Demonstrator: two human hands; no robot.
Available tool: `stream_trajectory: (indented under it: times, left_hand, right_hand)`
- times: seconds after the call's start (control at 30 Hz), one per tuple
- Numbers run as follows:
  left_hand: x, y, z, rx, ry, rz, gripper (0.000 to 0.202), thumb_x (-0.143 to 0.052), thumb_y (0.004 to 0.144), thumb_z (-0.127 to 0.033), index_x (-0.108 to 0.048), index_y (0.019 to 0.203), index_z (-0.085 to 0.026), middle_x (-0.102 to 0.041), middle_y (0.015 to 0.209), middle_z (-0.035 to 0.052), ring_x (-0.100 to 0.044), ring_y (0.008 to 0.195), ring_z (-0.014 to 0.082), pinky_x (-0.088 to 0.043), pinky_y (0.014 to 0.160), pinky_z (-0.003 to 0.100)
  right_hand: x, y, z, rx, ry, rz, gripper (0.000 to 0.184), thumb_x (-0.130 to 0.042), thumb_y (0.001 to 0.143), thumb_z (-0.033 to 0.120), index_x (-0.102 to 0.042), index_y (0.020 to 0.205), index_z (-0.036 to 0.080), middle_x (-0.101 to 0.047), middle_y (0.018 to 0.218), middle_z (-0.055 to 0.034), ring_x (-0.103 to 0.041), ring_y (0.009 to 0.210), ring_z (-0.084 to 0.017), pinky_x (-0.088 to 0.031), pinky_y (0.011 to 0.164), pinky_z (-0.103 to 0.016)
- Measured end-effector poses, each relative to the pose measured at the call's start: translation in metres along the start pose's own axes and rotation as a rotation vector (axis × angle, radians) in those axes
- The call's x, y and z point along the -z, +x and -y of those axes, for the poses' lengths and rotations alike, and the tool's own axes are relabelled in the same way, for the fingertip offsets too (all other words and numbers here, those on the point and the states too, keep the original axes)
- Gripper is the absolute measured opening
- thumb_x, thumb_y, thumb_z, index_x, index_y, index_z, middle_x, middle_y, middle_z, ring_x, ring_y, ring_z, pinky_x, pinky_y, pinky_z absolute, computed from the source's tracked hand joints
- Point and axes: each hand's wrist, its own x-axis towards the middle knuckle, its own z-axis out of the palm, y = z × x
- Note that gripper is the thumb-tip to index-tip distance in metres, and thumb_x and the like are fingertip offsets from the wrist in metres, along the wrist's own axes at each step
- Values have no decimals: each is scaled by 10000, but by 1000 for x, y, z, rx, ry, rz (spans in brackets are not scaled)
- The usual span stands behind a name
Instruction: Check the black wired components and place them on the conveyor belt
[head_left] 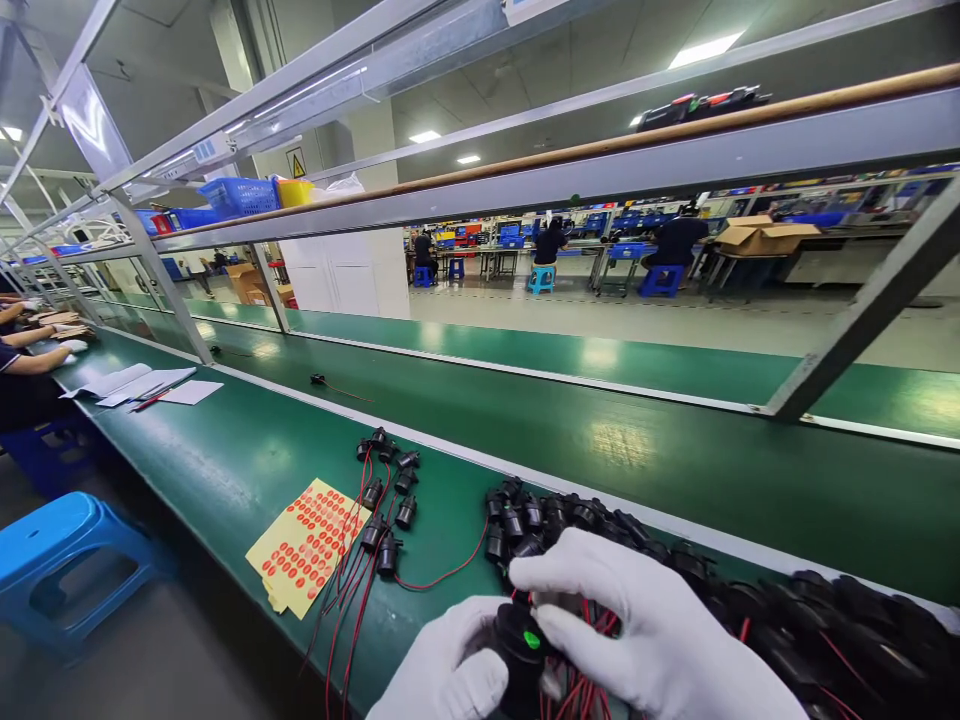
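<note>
Both my hands wear white gloves at the bottom of the view. My left hand [446, 670] is curled around a black round socket part [517, 640] that bears a small green sticker [532, 639]. My right hand [637, 630] bends over the same part, its fingers touching the top beside the green sticker. Red and black wires trail from under my hands. A pile of black socket parts [570, 520] lies just beyond my right hand and runs off to the right.
A yellow sheet of red round stickers [304, 545] lies on the green bench [232, 460], beside several wired black sockets [386, 500]. A blue stool [56, 560] stands lower left. Another person's arms [30, 360] and papers [142, 385] are far left. A conveyor belt [600, 430] runs behind.
</note>
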Motion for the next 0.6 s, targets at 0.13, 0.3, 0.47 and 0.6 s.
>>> stream_trajectory:
  times: [0.13, 0.3, 0.47, 0.6]
  left_hand:
    - [2, -2, -11, 19, 125, 49, 771, -536, 812, -779, -700, 1221, -146, -717, 1102, 151, -650, 1047, 329, -482, 932, 411]
    - [-4, -5, -29, 131, 210, 33, 695, -554, 843, -724, -722, 1223, -166, -723, 1138, 131, -639, 1100, 325, -461, 974, 374]
    - [-5, -3, -24, 177, 259, 4, 659, -588, 852, -670, -720, 1217, -137, -728, 1094, 131, -657, 1024, 300, -485, 920, 355]
    - [-6, 0, -16, 156, 216, 26, 646, -604, 832, -691, -758, 1120, -134, -727, 968, 109, -656, 965, 289, -485, 888, 354]
  right_hand:
    - [5, 5, 8, 9, -135, 191, 345, -582, 754, 102, -797, 957, 278, -749, 734, 2, -675, 651, -163, -503, 629, -250]
    - [8, 9, 12, -104, -143, 358, 307, -559, 660, 92, -776, 797, 263, -750, 677, 32, -647, 591, -148, -435, 574, -223]
    - [8, 13, 16, -189, -200, 442, 279, -532, 681, 123, -742, 815, 249, -758, 712, 9, -651, 626, -170, -400, 568, -237]
    - [8, 12, 17, -223, -184, 485, 281, -524, 683, 117, -731, 824, 245, -755, 715, 7, -635, 613, -166, -385, 545, -229]
